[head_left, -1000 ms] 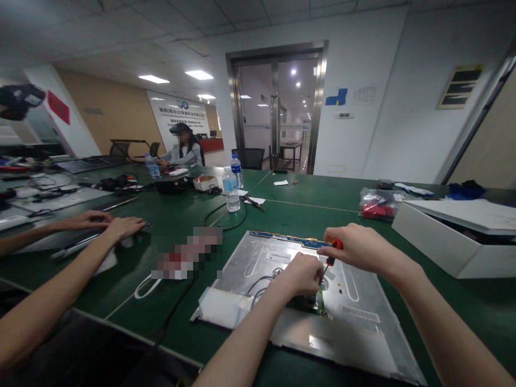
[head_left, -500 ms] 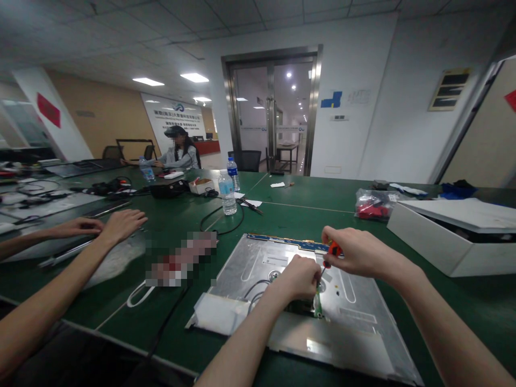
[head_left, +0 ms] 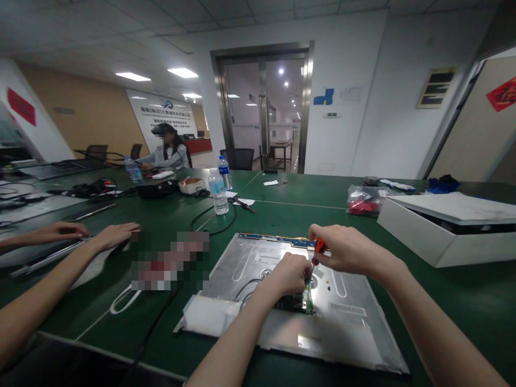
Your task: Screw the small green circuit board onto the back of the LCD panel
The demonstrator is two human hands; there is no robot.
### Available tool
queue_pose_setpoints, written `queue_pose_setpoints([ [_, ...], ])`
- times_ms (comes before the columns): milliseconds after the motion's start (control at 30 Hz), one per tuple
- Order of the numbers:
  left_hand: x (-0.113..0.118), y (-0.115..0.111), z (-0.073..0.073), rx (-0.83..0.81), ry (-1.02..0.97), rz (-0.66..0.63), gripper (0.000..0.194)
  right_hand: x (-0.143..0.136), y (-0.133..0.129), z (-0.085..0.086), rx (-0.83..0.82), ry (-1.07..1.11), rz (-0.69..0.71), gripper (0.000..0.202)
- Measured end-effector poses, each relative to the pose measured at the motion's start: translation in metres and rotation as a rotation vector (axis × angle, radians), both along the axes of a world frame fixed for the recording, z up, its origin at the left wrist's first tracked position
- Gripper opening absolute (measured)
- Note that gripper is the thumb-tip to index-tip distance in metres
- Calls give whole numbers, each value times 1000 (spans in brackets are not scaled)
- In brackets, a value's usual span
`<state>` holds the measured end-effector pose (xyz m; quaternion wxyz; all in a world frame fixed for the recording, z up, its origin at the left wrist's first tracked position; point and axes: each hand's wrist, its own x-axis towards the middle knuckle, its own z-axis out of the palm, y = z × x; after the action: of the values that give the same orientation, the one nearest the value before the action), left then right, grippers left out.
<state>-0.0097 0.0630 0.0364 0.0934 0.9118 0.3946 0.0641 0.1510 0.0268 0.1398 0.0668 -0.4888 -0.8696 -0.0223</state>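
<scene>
A red and black screwdriver [head_left: 320, 246] is in my right hand [head_left: 350, 248], its fingers wrapped round the handle. The shaft slants down to the left, toward the fingertips of my left hand [head_left: 291, 273]. That left hand is curled shut over the middle of a flat silver metal display panel [head_left: 258, 260]; what its fingertips grip is hidden. Just below them a small green circuit board [head_left: 309, 302] shows on the panel, partly covered by the left hand and forearm. Dark cables [head_left: 246, 290] loop out beside the left wrist. The panel lies flat on the green table.
A white box [head_left: 419, 236] with its lid ajar stands at right, near a plastic bag of red items [head_left: 365, 200]. Water bottles [head_left: 219, 192] stand beyond the panel. At left are a co-worker's hands [head_left: 115, 236] and a blurred-out object with a white loop [head_left: 121, 301].
The whole view has shifted, so the panel and table things sit further left. My hands keep the same hold at the same spot. The co-worker's hands at left have moved slightly.
</scene>
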Motion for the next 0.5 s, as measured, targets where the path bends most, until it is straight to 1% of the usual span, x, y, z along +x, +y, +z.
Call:
queue_pose_setpoints([
  [100,-1,0,-1,5,-13,-2,27,0,3,1,-2,-35,-24,27],
  [233,-1,1,-1,-5,-20,8,27,-6,7,1,8,-65,-41,36],
  [267,-1,1,-1,-9,-17,17,26,-7,7,1,11,-66,-39,33],
  [367,-1,1,-1,-25,-19,41,27,-10,8,0,41,-46,-27,17],
  [500,-1,1,0,-45,-38,33,29,-8,10,-1,50,9,52,17],
])
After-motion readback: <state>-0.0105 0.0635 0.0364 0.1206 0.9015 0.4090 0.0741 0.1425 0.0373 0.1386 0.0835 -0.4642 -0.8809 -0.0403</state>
